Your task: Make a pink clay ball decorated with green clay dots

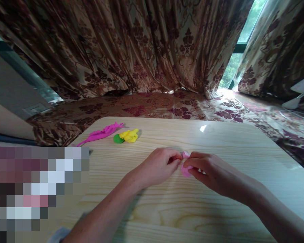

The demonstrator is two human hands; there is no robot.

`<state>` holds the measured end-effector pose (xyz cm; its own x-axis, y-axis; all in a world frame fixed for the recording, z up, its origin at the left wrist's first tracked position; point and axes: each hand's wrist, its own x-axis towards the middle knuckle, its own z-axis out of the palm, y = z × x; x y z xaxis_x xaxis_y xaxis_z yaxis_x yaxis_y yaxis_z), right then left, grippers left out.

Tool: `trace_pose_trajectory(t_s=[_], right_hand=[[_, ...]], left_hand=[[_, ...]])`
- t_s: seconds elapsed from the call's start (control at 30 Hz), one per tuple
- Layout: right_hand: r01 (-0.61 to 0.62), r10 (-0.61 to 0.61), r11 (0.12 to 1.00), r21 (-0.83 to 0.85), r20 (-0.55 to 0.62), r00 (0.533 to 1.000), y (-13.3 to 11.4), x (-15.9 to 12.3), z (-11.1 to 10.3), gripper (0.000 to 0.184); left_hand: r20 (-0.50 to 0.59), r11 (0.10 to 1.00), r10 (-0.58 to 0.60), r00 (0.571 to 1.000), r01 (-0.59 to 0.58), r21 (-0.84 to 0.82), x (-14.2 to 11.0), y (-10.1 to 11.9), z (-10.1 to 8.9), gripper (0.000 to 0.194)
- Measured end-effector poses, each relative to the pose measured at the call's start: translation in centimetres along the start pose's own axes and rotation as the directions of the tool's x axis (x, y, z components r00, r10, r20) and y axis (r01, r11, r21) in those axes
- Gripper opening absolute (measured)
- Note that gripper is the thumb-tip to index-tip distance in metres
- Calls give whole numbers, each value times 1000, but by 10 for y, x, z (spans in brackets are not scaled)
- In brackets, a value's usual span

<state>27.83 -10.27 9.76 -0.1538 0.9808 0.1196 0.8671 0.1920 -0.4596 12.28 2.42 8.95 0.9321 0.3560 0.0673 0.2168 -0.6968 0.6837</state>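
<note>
A light pink lump of modelling clay lies on the table in front of me, partly covered by my right hand. The fingers of that hand are closed on it, thumb below and fingertips above. Just beyond is a smaller pale pink clay piece, between the fingertips of both hands. My left hand is closed in a pinch beside these pieces. Whatever its fingertips hold is too small to make out. Whether the two pink pieces are joined is hidden by the fingers.
Toward the table's far left lie a long bright pink clay strip, a yellow clay lump and a green clay piece touching it. Patterned curtains hang behind. A white lamp stands at right; the lower left is blurred out.
</note>
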Motion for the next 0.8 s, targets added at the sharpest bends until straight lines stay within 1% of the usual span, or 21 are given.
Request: trace_pose_trajectory(t_s=[0.2, 0.3, 0.37, 0.47, 0.57, 0.67, 0.8], right_hand=[[-61, 59, 996, -69, -36, 998, -1, 2, 5, 22], [-73, 68, 990, -124, -45, 997, -1, 5, 10, 21], [-85, 79, 988, -132, -51, 996, -1, 6, 11, 21], [-87, 86, 993, -79, -18, 996, -2, 3, 8, 20], [-95, 95, 995, 4, 3, 995, -2, -3, 0, 10], [-113, 114, 993, 33, -23, 993, -1, -7, -8, 24], [-80, 80, 996, 32, 8, 997, 0, -5, -12, 19]], left_hand=[[38, 999, 14, 999, -12, -35, -1, 3, -1, 21], [38, 999, 24, 999, -22, -36, -1, 1, 0, 21], [32, 999, 21, 999, -20, -33, -1, 0, 1, 20], [30, 1000, 15, 999, -14, -21, -1, -2, 2, 20], [27, 1000, 16, 999, -16, -4, -1, -3, 1, 18], [24, 1000, 16, 1000, -16, 8, -1, -3, 1, 17], [12, 999, 40, 999, -41, 26, 0, -2, 5, 13]])
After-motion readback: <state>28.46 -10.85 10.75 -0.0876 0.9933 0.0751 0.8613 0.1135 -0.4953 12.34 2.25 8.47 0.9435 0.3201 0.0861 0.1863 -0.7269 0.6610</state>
